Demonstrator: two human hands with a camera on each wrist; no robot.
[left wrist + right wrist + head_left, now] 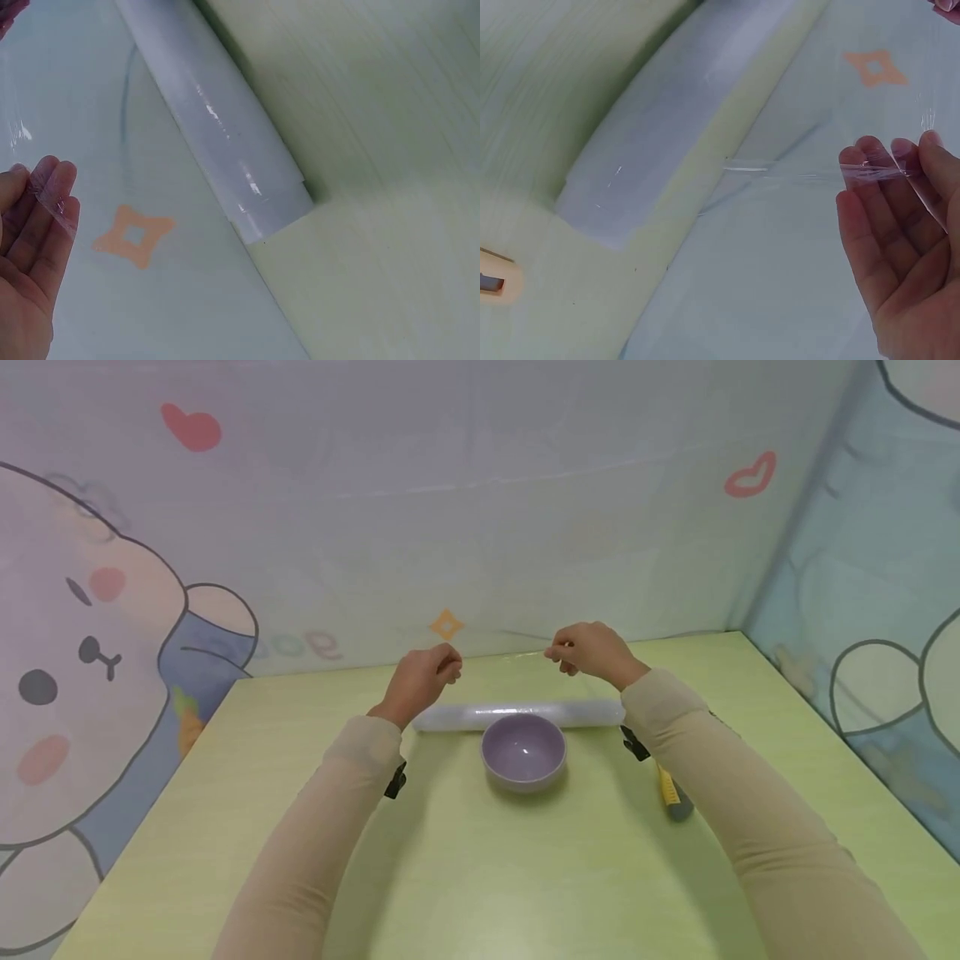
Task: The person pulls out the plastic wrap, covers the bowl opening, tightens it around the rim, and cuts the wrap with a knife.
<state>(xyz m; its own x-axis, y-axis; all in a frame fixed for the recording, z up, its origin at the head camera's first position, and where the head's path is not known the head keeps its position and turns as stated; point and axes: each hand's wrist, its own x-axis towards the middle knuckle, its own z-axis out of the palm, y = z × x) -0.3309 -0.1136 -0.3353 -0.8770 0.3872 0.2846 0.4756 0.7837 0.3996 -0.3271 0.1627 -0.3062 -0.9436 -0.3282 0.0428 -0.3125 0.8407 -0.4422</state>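
Observation:
A clear sheet of plastic wrap (780,172) stretches up from a long roll of plastic wrap (480,717) lying across the table. My left hand (423,678) pinches one corner of the film between thumb and fingers, beyond the roll's left end. At the other side my right hand (596,652) pinches the opposite corner, where the film bunches into a crease across the fingers. Both hands are raised above the roll, apart from each other. Just in front of the roll stands a purple bowl (523,753), upright, with nothing in it.
A yellow and grey utility knife (672,793) lies right of the bowl, partly covered by my right sleeve. Behind the table (517,877) hangs a printed cloth backdrop (480,527), close to my hands. Another cloth wall (885,568) closes the right side.

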